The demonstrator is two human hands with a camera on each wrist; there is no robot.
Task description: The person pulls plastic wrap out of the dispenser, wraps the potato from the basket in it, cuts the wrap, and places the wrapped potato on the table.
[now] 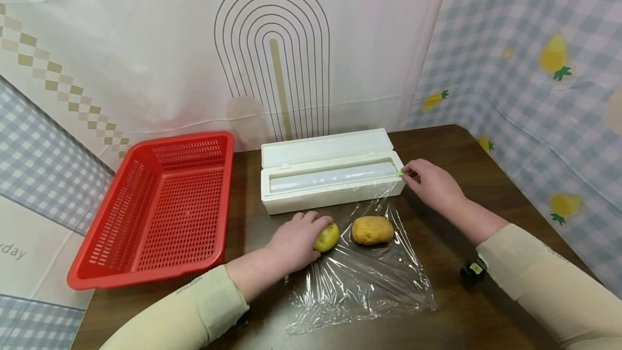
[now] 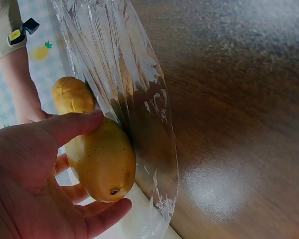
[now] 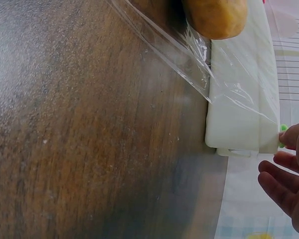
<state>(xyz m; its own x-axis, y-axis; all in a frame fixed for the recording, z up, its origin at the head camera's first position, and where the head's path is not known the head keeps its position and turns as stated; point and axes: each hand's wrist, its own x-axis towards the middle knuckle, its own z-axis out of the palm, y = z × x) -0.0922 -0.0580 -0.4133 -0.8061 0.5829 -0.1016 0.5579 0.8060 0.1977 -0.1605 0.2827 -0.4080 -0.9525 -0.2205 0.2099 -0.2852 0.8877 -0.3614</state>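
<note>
My left hand (image 1: 297, 237) grips a smooth yellow fruit (image 2: 100, 160) with small dark specks and a dark scar at one end. It rests over the left part of a sheet of clear cling film (image 1: 362, 290) on the table. Beside it on the film lies a lumpy, brownish-yellow oblong potato (image 1: 372, 230). Film runs from the white cling film box (image 1: 335, 196), whose lid stands open behind the roll (image 1: 335, 176). At the box's right end my right hand (image 1: 434, 183) pinches a small green tab (image 1: 400, 173) between thumb and forefinger; its other fingers are loosely bent.
A red plastic basket (image 1: 221, 199) stands at the left of the dark wooden table (image 1: 452, 307). Behind the box hangs a pale patterned cloth (image 1: 170, 69). Another cloth with blue checks and pineapples (image 1: 544, 96) borders the right side.
</note>
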